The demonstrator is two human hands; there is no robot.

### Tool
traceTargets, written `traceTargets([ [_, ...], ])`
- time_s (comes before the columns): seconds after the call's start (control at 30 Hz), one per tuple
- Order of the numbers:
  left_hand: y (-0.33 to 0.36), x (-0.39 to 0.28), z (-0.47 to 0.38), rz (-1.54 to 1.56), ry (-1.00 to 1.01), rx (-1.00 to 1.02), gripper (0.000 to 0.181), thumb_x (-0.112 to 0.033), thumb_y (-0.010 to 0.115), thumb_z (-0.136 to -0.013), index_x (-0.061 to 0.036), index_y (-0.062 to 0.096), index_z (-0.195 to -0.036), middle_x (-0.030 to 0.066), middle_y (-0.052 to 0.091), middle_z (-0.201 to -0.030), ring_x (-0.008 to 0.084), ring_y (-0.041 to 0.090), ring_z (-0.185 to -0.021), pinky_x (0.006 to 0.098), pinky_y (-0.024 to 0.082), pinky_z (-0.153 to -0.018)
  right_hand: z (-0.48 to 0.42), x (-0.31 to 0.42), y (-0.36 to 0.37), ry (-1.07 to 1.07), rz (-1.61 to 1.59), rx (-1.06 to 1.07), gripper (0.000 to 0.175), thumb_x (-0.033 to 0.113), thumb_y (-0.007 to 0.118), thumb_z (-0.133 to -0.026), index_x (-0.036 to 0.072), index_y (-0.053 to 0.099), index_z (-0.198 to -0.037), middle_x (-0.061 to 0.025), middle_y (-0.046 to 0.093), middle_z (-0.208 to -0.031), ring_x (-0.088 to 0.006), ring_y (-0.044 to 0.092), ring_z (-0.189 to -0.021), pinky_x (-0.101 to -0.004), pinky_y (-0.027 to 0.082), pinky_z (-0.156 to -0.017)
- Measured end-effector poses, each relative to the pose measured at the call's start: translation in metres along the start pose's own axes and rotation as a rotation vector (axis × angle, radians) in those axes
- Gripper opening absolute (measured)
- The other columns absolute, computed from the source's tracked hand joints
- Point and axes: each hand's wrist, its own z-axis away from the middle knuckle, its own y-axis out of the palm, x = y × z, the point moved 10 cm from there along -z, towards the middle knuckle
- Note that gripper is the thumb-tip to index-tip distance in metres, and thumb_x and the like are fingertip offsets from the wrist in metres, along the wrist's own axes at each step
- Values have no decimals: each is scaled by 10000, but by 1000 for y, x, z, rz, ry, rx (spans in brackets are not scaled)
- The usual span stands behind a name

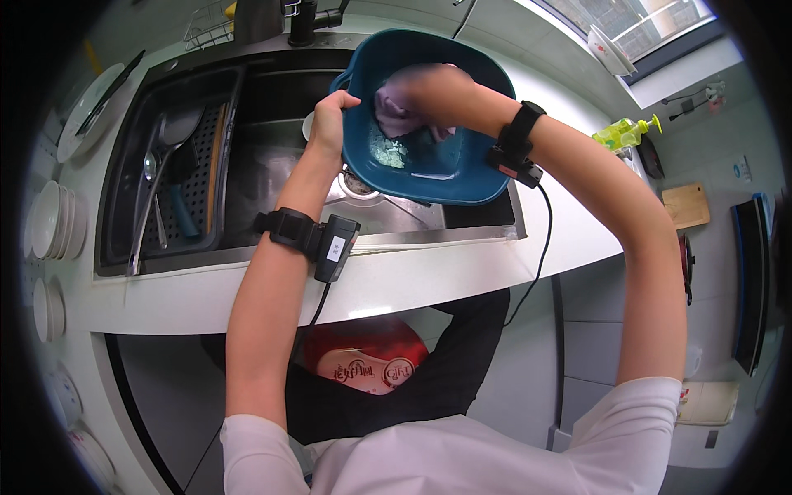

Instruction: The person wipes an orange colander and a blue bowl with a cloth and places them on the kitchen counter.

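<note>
A blue plastic basin (476, 179) is tilted over the right part of the sink, its inside facing me. My left hand (331, 124) grips its left rim, thumb on the inside of the edge. Inside the basin, my right hand (436, 90) presses a pinkish-purple cloth (396, 114) against the wall; the hand is blurred and its fingers are partly hidden. White suds (390, 151) lie in the basin below the cloth. Part of a white dish (307, 125) shows behind my left hand.
Under the basin is a stainless steel sink (278, 167) with a drain (359, 184). A black drain tray (179, 241) at left holds a spatula (182, 127) and other utensils. Stacked white bowls (55, 219) line the left counter. A black faucet (303, 25) stands behind, a yellow-green pump bottle (622, 133) at right.
</note>
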Motion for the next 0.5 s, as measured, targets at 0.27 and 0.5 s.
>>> traceTargets([
  [0.27, 3, -24, 9, -200, 308, -136, 432, -144, 444, -768, -23, 552, -1168, 98, 609, -946, 186, 601, -837, 282, 485, -779, 48, 8, 44, -12, -69, 604, 321, 284, 673, -754, 114, 662, -1026, -118, 668, -887, -289, 651, -846, -340, 526, -719],
  [0.5, 10, -47, 19, -354, 488, -141, 365, -96, 497, -696, 33, 621, -1014, 63, 604, -865, 162, 545, -821, 231, 405, -792, 37, 69, 56, -120, -578, 488, 239, 158, 595, -782, 20, 622, -976, -192, 641, -814, -343, 622, -768, -409, 482, -688],
])
